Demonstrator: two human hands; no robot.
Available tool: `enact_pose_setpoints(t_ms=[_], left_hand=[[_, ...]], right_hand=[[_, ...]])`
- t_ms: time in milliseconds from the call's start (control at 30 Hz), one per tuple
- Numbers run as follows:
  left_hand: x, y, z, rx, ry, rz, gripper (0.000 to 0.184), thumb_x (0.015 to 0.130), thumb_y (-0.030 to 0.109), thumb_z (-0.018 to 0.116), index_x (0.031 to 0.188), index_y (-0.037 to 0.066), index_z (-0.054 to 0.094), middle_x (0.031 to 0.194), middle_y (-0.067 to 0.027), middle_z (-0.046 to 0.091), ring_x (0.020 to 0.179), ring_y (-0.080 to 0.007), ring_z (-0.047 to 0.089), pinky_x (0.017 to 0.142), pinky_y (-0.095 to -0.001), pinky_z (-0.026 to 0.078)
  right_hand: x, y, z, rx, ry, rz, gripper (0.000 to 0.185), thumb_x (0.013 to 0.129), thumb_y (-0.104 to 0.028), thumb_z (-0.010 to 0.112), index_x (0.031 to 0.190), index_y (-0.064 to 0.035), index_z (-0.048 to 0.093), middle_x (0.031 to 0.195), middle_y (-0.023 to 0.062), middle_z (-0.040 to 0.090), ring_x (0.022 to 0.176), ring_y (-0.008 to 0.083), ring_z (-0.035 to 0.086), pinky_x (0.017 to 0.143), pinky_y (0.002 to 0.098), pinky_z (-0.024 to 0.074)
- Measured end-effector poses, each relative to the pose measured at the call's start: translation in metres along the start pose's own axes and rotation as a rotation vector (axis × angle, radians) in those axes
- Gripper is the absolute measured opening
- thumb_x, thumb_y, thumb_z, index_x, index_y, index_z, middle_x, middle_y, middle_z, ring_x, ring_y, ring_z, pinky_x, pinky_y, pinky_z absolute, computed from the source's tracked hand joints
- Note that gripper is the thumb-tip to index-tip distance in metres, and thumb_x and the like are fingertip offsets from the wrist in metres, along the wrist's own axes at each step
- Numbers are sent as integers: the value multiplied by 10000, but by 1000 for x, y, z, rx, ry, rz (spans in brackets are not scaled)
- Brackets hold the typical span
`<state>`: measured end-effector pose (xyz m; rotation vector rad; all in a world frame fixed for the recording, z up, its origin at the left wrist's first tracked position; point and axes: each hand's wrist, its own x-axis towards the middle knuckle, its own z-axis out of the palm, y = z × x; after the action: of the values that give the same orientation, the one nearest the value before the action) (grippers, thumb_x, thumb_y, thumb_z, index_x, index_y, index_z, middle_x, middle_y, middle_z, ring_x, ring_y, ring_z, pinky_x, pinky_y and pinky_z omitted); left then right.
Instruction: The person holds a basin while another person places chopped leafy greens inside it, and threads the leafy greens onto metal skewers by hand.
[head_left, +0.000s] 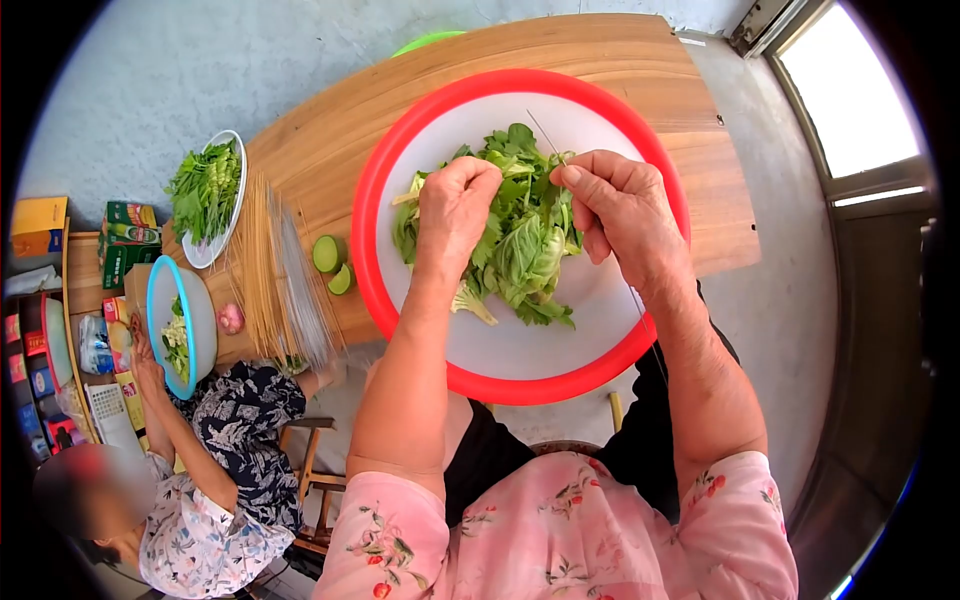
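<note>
My right hand (620,205) pinches a thin metal skewer (543,133) between thumb and forefinger; it slants across the bowl, its tip pointing up and left. A bit of green shows beside those fingertips. My left hand (460,205) is closed, thumb and fingers together, over the leafy greens; what it pinches is hidden. Below both hands lies a heap of leafy greens (525,255) with pale stalks, inside a large white bowl with a red rim (362,235).
To the left on the wooden table (330,125) lie bamboo skewers (262,280), metal skewers (303,285), cut limes (327,254) and a plate of greens (205,190). A co-worker's hand (146,365) is at a blue-rimmed bowl (205,325). Shelves with boxes (40,235) stand far left.
</note>
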<state>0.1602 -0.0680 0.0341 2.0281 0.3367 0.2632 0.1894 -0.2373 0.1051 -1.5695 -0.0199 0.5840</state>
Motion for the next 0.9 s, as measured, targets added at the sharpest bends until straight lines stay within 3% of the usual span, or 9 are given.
enact_pose_setpoints(t_ms=[33,67,200,400,700,900], left_hand=[[-1,4,-4,-389,-27,-187,117,824,102,563,840,19,643,758,-52,626,657,-140,540,607,-253,433],[-1,8,-9,-549,-48,-285,147,846,96,564,915,-18,627,762,-27,598,680,-82,506,597,-215,426],[-2,18,-12,-863,-3,-344,189,835,107,599,965,-27,626,783,-34,598,674,-93,502,620,-210,432],[-5,19,-12,-784,33,-305,206,796,148,647,929,-10,656,712,-16,588,648,-70,486,566,-188,332],[-6,21,-12,-833,47,-263,184,771,103,657,913,-14,661,759,-16,613,671,-88,506,689,-221,410],[-6,21,-13,-851,53,-275,185,771,102,654,912,-16,661,784,-31,628,675,-92,511,700,-223,419]], right_hand=[[0,0,1,-2,-4,-7,189,882,-175,547,872,2,613,510,-10,460,352,55,367,346,193,298],[-1,0,2,1,-20,3,174,874,-146,536,860,9,614,519,3,476,363,58,377,339,203,294],[-2,3,9,-20,-55,31,157,867,-123,536,850,11,618,523,12,489,377,63,390,328,217,304],[-3,8,15,-85,-124,88,164,874,-151,539,859,-12,626,531,7,505,383,62,409,352,235,332],[-2,9,16,-101,-130,87,165,872,-152,537,863,-14,628,530,8,507,385,61,412,353,235,338],[-1,10,17,-101,-132,89,166,873,-155,539,867,-16,630,533,9,508,388,62,414,352,233,340]])
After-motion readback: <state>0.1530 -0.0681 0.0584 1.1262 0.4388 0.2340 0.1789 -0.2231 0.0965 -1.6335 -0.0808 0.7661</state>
